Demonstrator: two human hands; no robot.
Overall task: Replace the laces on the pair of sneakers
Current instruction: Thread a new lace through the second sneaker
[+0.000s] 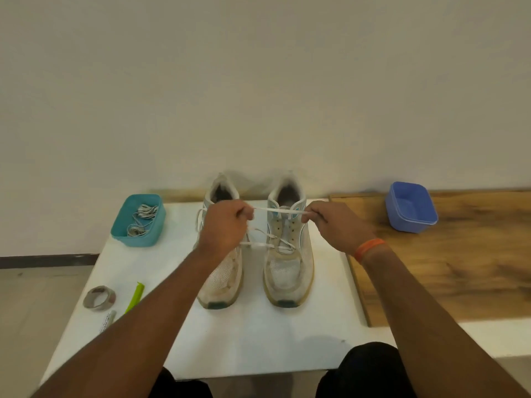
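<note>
Both hands' fingers pinch one white lace (taut) over the right sneaker.

no legible text, labels or numbers anywhere

Bare forearms, orange wristband on the right wrist, dark trousers at the knees

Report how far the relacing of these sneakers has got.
Done: the white lace crosses the lower eyelets of the right-hand white mesh sneaker. In hand: left hand and right hand each grip a lace end, pulled taut. Left: its upper eyelets are empty; the left-hand sneaker is mostly hidden. More laces lie in the teal plastic tub.
</note>
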